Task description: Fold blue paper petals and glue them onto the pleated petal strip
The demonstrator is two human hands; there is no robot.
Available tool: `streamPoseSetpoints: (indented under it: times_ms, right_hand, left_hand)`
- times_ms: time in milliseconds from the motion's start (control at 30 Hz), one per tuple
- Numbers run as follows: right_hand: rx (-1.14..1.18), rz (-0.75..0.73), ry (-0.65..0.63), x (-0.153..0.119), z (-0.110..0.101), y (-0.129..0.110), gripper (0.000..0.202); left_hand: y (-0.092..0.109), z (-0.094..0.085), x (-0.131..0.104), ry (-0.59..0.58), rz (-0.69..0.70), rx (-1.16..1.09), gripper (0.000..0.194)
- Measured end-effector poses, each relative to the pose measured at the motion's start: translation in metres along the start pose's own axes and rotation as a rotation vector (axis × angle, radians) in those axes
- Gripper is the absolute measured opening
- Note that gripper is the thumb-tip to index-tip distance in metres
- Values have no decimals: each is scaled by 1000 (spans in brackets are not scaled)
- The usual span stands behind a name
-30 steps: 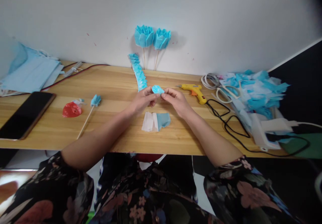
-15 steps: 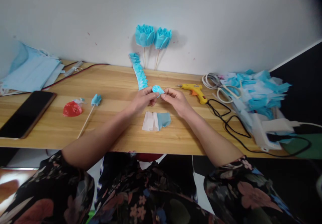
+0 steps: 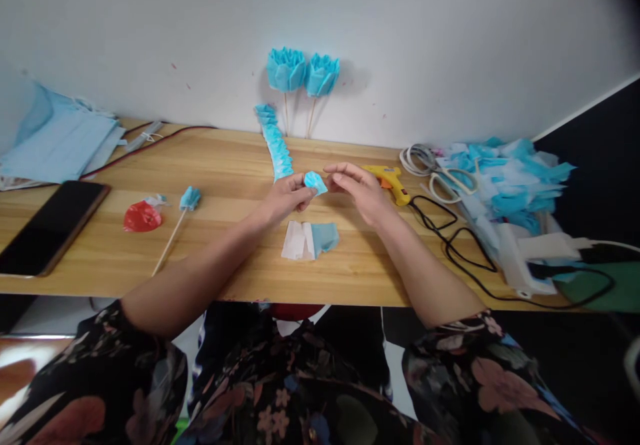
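Observation:
Between the thumb and fingers of my left hand (image 3: 289,198) is a small folded blue petal (image 3: 315,182). My right hand (image 3: 357,188) is just to its right, apart from the petal, with its fingers spread and nothing in them. Behind my left hand a row of pleated blue pieces (image 3: 274,141) runs back toward the wall. Below the hands lie a white piece (image 3: 299,241) and a blue piece (image 3: 325,237) of thin material. The yellow glue gun (image 3: 395,183) lies beyond my right hand, which hides its nozzle.
Two blue flowers (image 3: 286,69) on sticks lean on the wall. At left are masks (image 3: 60,138), a phone (image 3: 53,227), a red piece (image 3: 143,217) and a blue bud (image 3: 190,198) on a stick. Scissors (image 3: 453,185), blue scraps (image 3: 515,178), a power strip (image 3: 523,268) and cords are at right.
My right hand has let go of the petal and moved right, its fingers opening and now covering the glue gun's nozzle. My left hand still holds the petal.

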State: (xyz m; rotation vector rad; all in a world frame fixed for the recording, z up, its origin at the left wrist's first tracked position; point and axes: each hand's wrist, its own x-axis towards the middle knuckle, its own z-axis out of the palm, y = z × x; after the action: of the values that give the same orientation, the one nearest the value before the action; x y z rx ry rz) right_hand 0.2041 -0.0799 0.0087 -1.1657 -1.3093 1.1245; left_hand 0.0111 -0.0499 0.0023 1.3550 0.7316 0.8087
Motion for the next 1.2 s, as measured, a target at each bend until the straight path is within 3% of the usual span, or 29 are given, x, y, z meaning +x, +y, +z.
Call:
streamPoseSetpoints:
  times_ms: [133,367,500,767,1200]
  right_hand:
    - [-4,-11,-51,-2,2,-2,26]
    - [-119,-72,-85,-5,6,-6,27]
    - [-104,-80,-54,-4,6,-5,26]
    - [134,25,97,0,4,-5,33]
    - [161,31,88,-2,9,-2,37]
  left_hand:
    - [1,1,-2,-61,71,154,9]
    - [-6,0,-1,-62,152,408,12]
    - [-4,1,-2,-68,144,380,13]
    - [3,1,-4,-95,81,154,26]
    - [8,2,-7,-132,97,197,28]
